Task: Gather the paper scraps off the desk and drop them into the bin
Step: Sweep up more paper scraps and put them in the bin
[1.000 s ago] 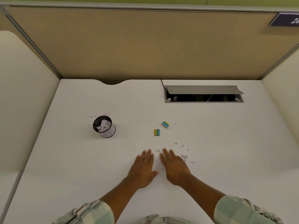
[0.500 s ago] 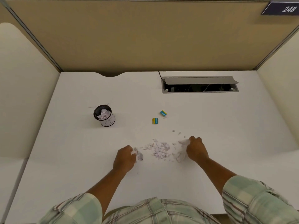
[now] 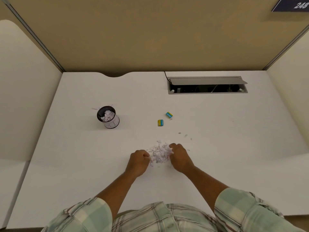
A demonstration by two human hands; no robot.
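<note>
Both hands (image 3: 159, 158) curl around a scrap pile (image 3: 158, 152) on the white cubicle desk (image 3: 234, 148).

White paper scraps (image 3: 158, 152) heaped on desk (image 3: 217, 148), black mesh bin (image 3: 107, 116) (part-filled) upright, well left.

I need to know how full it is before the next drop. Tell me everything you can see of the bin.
The bin is a small round cup of black mesh, wrapped low down in a white paper band with dark marks. It stands upright on the desk, left of and beyond both hands, touched by neither. White scraps fill it nearly to the rim. A few scraps lie on the desk just behind it.
</note>
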